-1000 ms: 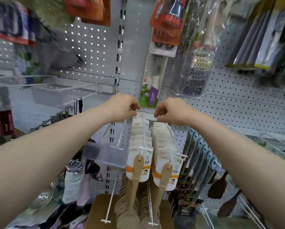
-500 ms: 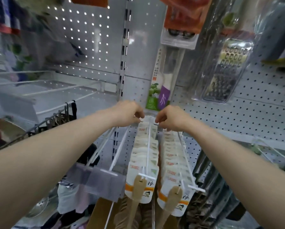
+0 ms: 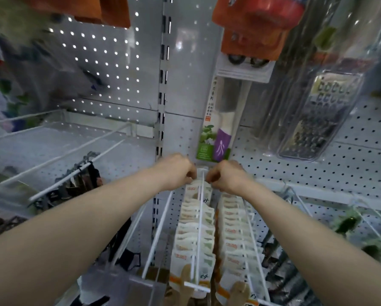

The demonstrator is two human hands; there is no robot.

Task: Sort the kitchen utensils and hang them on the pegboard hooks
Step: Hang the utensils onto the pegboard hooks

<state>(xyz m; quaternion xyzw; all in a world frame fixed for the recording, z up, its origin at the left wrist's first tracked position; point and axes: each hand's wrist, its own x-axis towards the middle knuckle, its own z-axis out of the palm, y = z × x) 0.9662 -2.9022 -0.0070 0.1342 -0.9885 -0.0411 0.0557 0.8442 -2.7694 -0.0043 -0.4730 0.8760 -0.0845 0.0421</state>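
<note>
Wall: white pegboard (image 3: 110, 62) full of little holes, with a metal post (image 3: 163, 85) running down its middle.
Up high: an orange pack (image 3: 255, 25), a purple pack (image 3: 220, 133) under it, and a grater (image 3: 320, 120) in clear plastic near the right edge.
Left side: bare hooks (image 3: 74, 151) stick out from the pegboard. Dark things (image 3: 81, 184) hang on one, too blurry to name.
Hook: a long white hook (image 3: 199, 228) sticks out from the middle of the pegboard, between the two arms.
Spoon cards: a full row of spoon cards (image 3: 189, 239) hangs on the hook. A second row (image 3: 236, 235) hangs just beside it on the right.
Back card: the back card (image 3: 199, 173) is last in the row, close to the pegboard.
Left hand: the left hand (image 3: 176, 171) has curled fingers that pinch the back card's left side.
Right hand: the right hand (image 3: 227, 175) has curled fingers that pinch its right side.
In the way: the purple pack hangs just above the knuckles, and both hands hide their own fingertips.
</note>
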